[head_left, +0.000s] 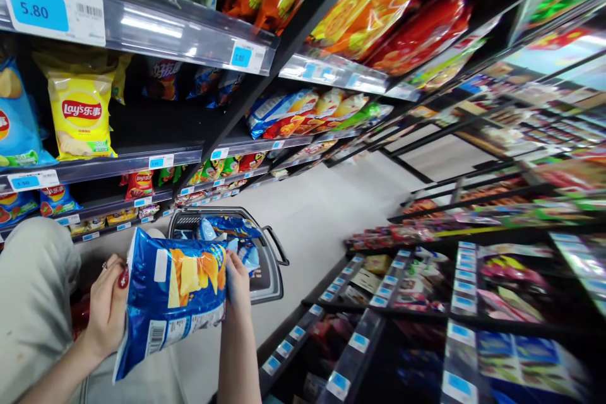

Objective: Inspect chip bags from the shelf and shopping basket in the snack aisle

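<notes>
A blue bag of chips (182,293) is held between my two hands, its printed side with a barcode facing me. My left hand (108,303) grips the bag's left edge, thumb pressed on the front. At the right edge, my right hand (237,281) has its fingers closed on the bag's upper corner. Just beyond the bag, a grey shopping basket (273,293) stands on the floor, with blue snack bags (249,254) inside. The bag hides the near part of the basket.
Shelves on the left carry a yellow Lay's bag (81,115), a light-blue bag (19,117) and price labels (54,6). My bent knee (35,303) is beside the lower shelf. Pale floor (312,227) runs along the aisle. Packed shelves (454,315) line the right side.
</notes>
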